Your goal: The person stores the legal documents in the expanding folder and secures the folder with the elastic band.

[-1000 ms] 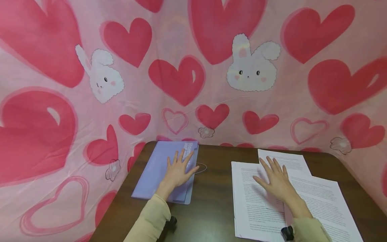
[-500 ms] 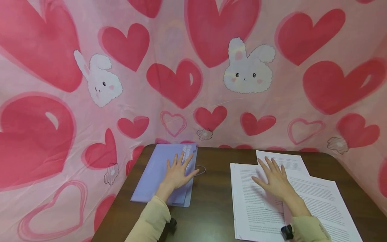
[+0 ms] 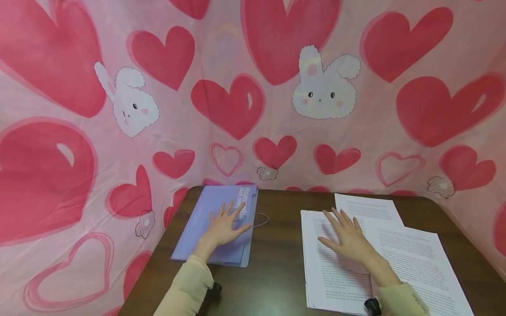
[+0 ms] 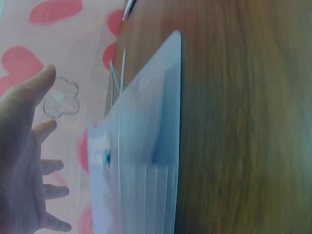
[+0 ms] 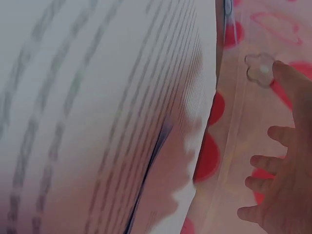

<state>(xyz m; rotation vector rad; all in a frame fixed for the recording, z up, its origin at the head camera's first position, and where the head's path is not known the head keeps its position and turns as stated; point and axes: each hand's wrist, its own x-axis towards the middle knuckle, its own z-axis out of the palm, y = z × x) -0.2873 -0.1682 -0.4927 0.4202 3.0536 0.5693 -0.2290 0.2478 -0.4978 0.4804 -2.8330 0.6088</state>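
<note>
A purple expanding file folder (image 3: pixel 193 228) with white lettering lies on the left of the table, its pleated pockets (image 4: pixel 151 195) showing edge-on in the left wrist view. Over it hovers my left hand (image 3: pixel 222 228), fingers spread, holding nothing. A thin elastic cord (image 3: pixel 262 219) loops out from the folder's right side. On the right, printed sheets (image 3: pixel 328 281) lie in an overlapping spread. Above them my right hand (image 3: pixel 349 240) hangs with fingers apart and nothing held; its shadow falls on the paper (image 5: pixel 170 195) in the right wrist view.
The dark brown wooden table (image 3: pixel 276 263) has rounded far corners. Behind and to the left hangs a pink cloth (image 3: pixel 284 118) with hearts and rabbits, close to the table's edges. Another printed sheet (image 3: pixel 367 207) sticks out at the back of the papers.
Both hands have shifted slightly to the left, the left over the folder and the right over the sheets. More of the folder's lettering shows. The folder and papers stay put.
</note>
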